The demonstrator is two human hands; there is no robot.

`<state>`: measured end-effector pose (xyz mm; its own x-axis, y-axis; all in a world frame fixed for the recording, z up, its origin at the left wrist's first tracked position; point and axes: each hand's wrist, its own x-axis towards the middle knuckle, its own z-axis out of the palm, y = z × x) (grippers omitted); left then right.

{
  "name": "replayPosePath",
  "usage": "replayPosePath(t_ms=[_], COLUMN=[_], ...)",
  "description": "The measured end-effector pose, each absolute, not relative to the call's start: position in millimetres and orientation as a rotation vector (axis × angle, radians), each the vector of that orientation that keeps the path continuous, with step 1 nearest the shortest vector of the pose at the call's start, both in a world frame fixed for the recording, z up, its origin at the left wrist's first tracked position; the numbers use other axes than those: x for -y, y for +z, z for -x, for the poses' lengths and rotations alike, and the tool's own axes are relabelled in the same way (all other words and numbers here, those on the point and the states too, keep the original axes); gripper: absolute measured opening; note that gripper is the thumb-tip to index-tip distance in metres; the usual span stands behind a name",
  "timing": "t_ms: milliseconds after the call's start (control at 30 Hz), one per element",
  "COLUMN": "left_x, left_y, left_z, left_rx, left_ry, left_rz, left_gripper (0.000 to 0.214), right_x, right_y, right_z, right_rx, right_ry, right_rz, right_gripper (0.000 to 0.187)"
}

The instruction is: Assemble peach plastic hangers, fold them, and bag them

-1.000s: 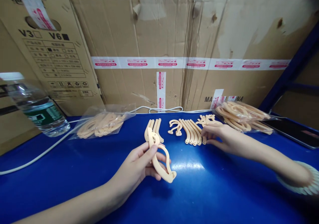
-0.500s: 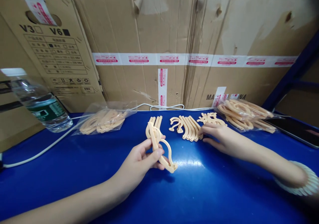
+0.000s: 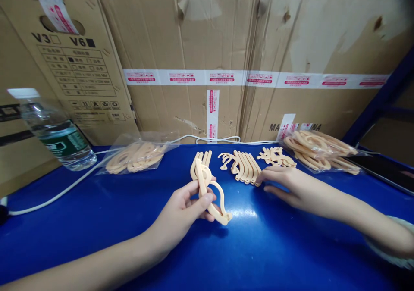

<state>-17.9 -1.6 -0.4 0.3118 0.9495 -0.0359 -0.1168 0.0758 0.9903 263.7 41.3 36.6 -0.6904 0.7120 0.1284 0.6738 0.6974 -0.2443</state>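
Note:
My left hand (image 3: 190, 204) is closed around a beige plastic piece (image 3: 203, 183), which looks like part of a folding hanger: a bar, a round hub and a thin curved arm. Behind it, several slim beige strips (image 3: 207, 156) lie partly hidden. My right hand (image 3: 284, 185) rests at the right end of a row of curved beige strips (image 3: 246, 166), its fingertips touching the lower end of the nearest strip. Thumb and index finger stay apart. Hook-shaped pieces (image 3: 228, 158) lie left of that row. A pile of small branching beige pieces (image 3: 274, 156) sits just beyond my right hand.
Clear bags of beige parts lie at left (image 3: 136, 155) and right (image 3: 318, 148). A water bottle (image 3: 61, 136) stands at the left, a dark flat device (image 3: 384, 170) far right. A white cable (image 3: 58, 200) crosses the blue table (image 3: 207, 256). Cardboard boxes (image 3: 181, 36) wall the back.
The row of curved strips has shifted slightly left, with my right fingertips at its end. My left hand keeps hold of the hanger piece. The camera view has shifted a little.

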Motion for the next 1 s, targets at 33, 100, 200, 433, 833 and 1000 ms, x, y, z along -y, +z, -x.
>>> replayPosePath(t_ms=[33,100,200,433,833,1000], left_x=[2,2,2,2,2,4], left_y=[0,1,2,2,2,-1], left_z=[18,18,17,18,18,19], left_rx=[-0.915,-0.914,-0.914,-0.926,-0.900,-0.892], left_ry=[0.995,0.992,0.982,0.979,0.965,0.952], left_rz=[-1.206,-1.206,-1.203,-1.228,-1.226,-1.371], left_gripper=[0.045,0.046,0.048,0.047,0.049,0.036], right_x=[-40,-37,-32,-25,-41,-27], right_y=[36,34,28,11,19,23], right_z=[-262,-259,-252,-238,-259,-247], right_rx=[2.694,2.684,2.693,2.829,2.826,2.715], right_ry=[0.254,0.191,0.035,0.095,0.254,-0.014], right_rz=[1.106,1.086,1.026,1.038,1.008,0.837], right_gripper=[0.020,0.022,0.034,0.074,0.068,0.059])
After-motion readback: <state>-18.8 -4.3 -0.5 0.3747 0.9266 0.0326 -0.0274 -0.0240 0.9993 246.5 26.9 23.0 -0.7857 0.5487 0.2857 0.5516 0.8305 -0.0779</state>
